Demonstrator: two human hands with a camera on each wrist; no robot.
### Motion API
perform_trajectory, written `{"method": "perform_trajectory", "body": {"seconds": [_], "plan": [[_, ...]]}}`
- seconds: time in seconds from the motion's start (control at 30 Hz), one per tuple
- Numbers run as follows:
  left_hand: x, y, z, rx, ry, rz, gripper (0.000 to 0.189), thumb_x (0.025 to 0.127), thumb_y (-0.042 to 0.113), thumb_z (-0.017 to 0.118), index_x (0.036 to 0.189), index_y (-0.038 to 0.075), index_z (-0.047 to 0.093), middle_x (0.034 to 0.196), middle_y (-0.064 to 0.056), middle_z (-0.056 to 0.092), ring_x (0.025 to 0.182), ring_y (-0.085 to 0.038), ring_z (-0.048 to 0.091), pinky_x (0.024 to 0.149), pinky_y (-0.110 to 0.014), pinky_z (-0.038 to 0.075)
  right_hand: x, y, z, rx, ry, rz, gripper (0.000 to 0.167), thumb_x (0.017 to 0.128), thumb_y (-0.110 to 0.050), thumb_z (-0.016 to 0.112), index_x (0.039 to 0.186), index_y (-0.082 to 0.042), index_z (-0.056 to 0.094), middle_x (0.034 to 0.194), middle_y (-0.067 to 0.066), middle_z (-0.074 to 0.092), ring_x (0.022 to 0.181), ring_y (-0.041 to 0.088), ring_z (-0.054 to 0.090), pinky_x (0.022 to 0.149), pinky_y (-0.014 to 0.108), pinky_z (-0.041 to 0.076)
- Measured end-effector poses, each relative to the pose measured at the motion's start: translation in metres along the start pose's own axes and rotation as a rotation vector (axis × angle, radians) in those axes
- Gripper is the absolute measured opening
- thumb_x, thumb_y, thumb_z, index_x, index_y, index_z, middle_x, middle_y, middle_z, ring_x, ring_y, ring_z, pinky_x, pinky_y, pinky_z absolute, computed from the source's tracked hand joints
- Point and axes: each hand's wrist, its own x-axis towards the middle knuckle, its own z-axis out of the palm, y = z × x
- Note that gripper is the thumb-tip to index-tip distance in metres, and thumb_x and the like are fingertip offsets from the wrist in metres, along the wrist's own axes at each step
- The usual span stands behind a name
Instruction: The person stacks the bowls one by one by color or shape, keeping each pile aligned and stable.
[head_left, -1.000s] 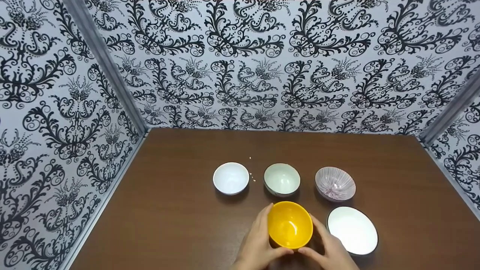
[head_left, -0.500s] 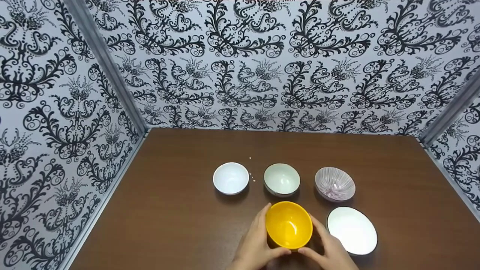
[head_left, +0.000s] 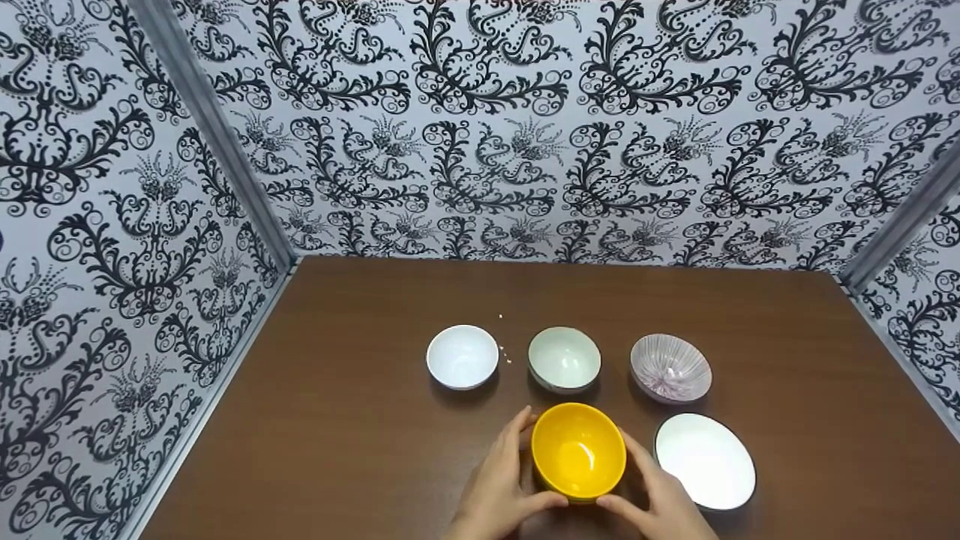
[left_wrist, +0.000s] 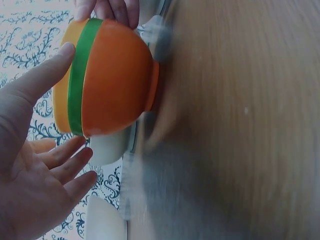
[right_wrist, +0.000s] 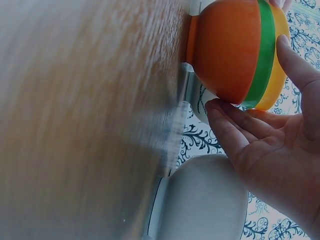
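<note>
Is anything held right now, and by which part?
Yes: the yellow bowl, by its outer side near the rim, in the right hand; whether the left hand grips it is unclear.

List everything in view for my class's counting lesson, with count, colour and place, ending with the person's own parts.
Yellow bowl: one, yellow inside, orange outside with a green band, front, between the hands
White bowl: one, white, left end of the back row
Green bowl: one, pale green, middle of that row
Striped bowl: one, pale with purplish stripes, right end
Large bowl: one, white with dark rim, front right
Crumbs: a few, pale, between white and green bowls
Table: one, brown, under the bowls
Walls: three, black-and-white patterned, back and both sides
Corner strips: two, grey, between walls
Left hand: one, bare, yellow bowl's left side
Right hand: one, bare, holding its right side
</note>
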Motion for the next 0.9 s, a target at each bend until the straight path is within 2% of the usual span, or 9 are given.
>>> {"method": "perform_trajectory", "body": {"seconds": [0.23,0.33,0.47,0.63,0.9], "plan": [[0.000,-0.004,-0.008,0.024,-0.002,-0.039,0.101,0.073,0.063,0.075,0.150,0.009,0.038,0.148,-0.005,0.051,0.135,-0.026,0.052,0.111,-0.049,0.045,0.000,-0.001,-0.001,-0.015,0.004,-0.004,0.088,0.088,-0.042,0.073,0.152,0.001,0.031,0.155,0.024,0.040,0.137,0.041,0.048,0.109,0.054,0.044],[-0.001,-0.008,-0.011,0.026,0.026,-0.018,0.093,0.077,0.063,0.072,0.147,0.009,0.043,0.146,-0.007,0.053,0.133,-0.028,0.053,0.111,-0.050,0.046,-0.001,-0.001,-0.001,-0.020,0.004,-0.001,0.088,0.088,-0.042,0.073,0.152,0.001,0.031,0.155,0.024,0.040,0.137,0.041,0.048,0.109,0.054,0.044],[-0.002,-0.014,-0.015,0.026,0.087,0.010,0.084,0.083,0.058,0.071,0.143,0.006,0.047,0.144,-0.012,0.054,0.132,-0.031,0.053,0.111,-0.052,0.044,-0.001,-0.002,-0.001,-0.021,0.000,0.009,0.088,0.087,-0.043,0.073,0.152,0.001,0.032,0.156,0.024,0.039,0.138,0.042,0.047,0.109,0.055,0.044],[-0.001,-0.019,-0.023,0.025,0.166,-0.008,0.078,0.083,0.053,0.073,0.141,0.005,0.050,0.142,-0.014,0.056,0.131,-0.033,0.053,0.111,-0.055,0.043,-0.001,-0.003,-0.002,-0.016,-0.011,0.027,0.090,0.087,-0.044,0.074,0.152,0.001,0.031,0.156,0.024,0.038,0.140,0.043,0.044,0.111,0.056,0.042],[0.005,-0.027,-0.033,0.058,0.323,-0.026,0.065,0.082,0.035,0.081,0.135,0.007,0.056,0.134,-0.008,0.061,0.125,-0.029,0.057,0.107,-0.052,0.046,0.000,-0.002,-0.002,-0.016,-0.009,0.019,0.090,0.087,-0.044,0.073,0.152,0.001,0.031,0.156,0.024,0.038,0.140,0.043,0.044,0.111,0.056,0.041]]}}
